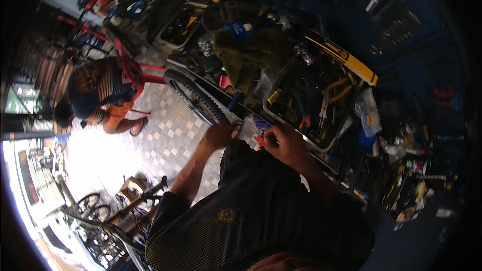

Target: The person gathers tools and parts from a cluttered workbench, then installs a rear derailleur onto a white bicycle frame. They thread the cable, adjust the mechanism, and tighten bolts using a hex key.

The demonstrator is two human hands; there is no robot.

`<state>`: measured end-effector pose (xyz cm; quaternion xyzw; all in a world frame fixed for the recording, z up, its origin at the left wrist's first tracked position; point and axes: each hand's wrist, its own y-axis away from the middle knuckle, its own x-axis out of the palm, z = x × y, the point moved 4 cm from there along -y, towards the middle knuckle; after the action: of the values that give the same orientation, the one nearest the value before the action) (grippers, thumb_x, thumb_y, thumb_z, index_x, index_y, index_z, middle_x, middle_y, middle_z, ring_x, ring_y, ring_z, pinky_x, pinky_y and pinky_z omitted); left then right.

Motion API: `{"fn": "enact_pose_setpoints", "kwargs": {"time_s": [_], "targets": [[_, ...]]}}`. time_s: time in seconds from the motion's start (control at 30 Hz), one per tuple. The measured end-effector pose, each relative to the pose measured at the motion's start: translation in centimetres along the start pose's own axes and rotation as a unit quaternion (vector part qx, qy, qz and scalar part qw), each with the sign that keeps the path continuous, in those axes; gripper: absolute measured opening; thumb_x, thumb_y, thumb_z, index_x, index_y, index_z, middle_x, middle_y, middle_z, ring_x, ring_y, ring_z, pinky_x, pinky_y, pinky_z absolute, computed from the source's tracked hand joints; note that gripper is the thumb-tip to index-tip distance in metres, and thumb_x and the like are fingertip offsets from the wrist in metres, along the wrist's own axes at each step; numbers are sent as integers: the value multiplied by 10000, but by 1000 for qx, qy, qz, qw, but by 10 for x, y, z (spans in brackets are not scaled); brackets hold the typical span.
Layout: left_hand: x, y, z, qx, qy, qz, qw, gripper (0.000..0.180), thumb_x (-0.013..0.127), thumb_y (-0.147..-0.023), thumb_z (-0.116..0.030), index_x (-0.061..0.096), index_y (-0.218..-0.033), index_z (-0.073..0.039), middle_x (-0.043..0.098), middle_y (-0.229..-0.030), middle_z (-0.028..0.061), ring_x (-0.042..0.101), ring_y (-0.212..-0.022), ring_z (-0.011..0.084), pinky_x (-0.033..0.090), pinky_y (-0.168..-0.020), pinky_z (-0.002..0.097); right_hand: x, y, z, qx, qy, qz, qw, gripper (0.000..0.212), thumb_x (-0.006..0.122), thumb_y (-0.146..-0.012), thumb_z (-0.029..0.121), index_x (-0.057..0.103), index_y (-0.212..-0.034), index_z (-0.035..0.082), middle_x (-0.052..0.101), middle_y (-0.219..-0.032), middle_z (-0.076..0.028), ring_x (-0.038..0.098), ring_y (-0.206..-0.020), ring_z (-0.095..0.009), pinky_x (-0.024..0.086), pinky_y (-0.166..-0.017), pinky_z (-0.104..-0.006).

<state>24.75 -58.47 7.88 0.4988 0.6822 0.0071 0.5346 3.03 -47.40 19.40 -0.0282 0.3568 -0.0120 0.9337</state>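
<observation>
Low in front of my body, my left hand [221, 135] is closed beside the near end of a black knobby bicycle wheel [196, 98]. I cannot see whether its fingers touch the tyre or hold something small. To its right, my right hand [285, 143] has its fingers curled together close to the edge of a tool tray [329, 145]. Whatever it may pinch is too dark to make out. Between the hands, a bright red piece [259, 140] and something purple [260, 123] show lower down.
Pliers [324, 113] and other tools fill the tray on the cluttered bench. A green cloth [241, 60] and a long yellow box [346, 59] lie farther back. At left another person [100, 88] bends by a red bicycle frame [131, 73]. More bicycle parts [93, 208] stand at lower left.
</observation>
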Motion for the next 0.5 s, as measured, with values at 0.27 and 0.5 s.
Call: {"fn": "enact_pose_setpoints", "kwargs": {"time_s": [0.27,0.5], "targets": [[-197,-124,-36,228,-318,-452,802,635,752,-855,-299,540,-1403,-62,562,-1387,265,555,-1275,439,492,-1015,571,-105,11,56,134,15,-377,917,128,727,-967,105,717,-1084,54,719,-937,-102,734,-859,-194,559,-738,-309],[-266,-203,-45,229,-255,-168,924,526,723,-883,-267,582,-1341,-49,728,-1018,260,730,-975,430,600,-852,526,-68,43,71,149,137,-390,898,95,729,-955,56,704,-1044,33,688,-982,-117,712,-834,-217,546,-745,-335]]}}
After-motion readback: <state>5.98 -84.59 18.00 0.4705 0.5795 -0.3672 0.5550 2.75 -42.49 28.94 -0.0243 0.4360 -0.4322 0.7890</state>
